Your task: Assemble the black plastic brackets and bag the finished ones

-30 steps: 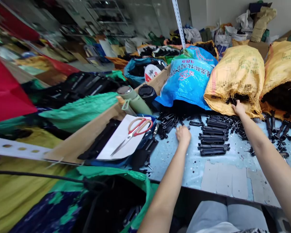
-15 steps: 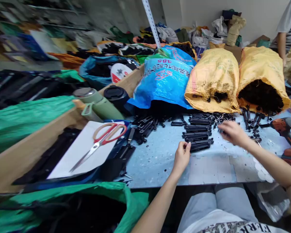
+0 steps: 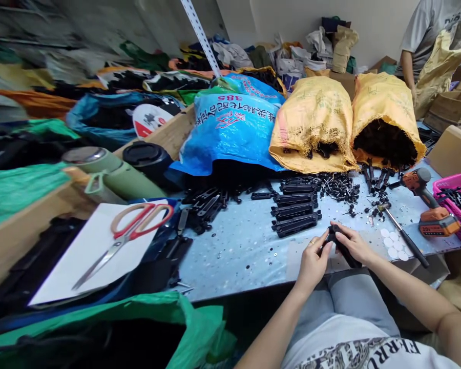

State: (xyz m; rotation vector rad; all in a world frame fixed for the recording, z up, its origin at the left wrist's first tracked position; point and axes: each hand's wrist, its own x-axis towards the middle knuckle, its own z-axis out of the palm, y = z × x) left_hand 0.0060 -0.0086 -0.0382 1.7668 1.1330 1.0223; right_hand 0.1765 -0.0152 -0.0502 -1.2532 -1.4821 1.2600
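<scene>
The person's hands come together over the lap, at the near edge of the table [image 3: 223,261]. Between them is a black part [image 3: 347,253], long and narrow, dark all over with a dull surface, tilted so that one end points away from the body and the other slants down toward the right wrist. The far end looks knobbly, though the fingers cover much of it and its finer shape is hard to make out. The left hand [image 3: 314,254] pinches that far end between thumb and fingertips, a ring showing on one finger; the right hand [image 3: 355,245] is curled over the part from the other side, its fingers closed on it.

Just beyond the hands and to their left lies a row of black bars [image 3: 295,210], set side by side, each long and ridged with knobs at the ends. Past these, straight ahead of the hands, is a scatter of screws [image 3: 340,187]. To the right of the right hand lie white discs [image 3: 395,245], a long-handled tool [image 3: 406,237], an orange and black power drill [image 3: 432,205] and, farther over, a pink basket [image 3: 451,218]. Well to the left of the hands, red-handled scissors [image 3: 117,248] rest on a white sheet [image 3: 67,274]. Two yellow sacks [image 3: 313,113] stand across the table from the hands, with a blue sack [image 3: 238,138] beside them.
</scene>
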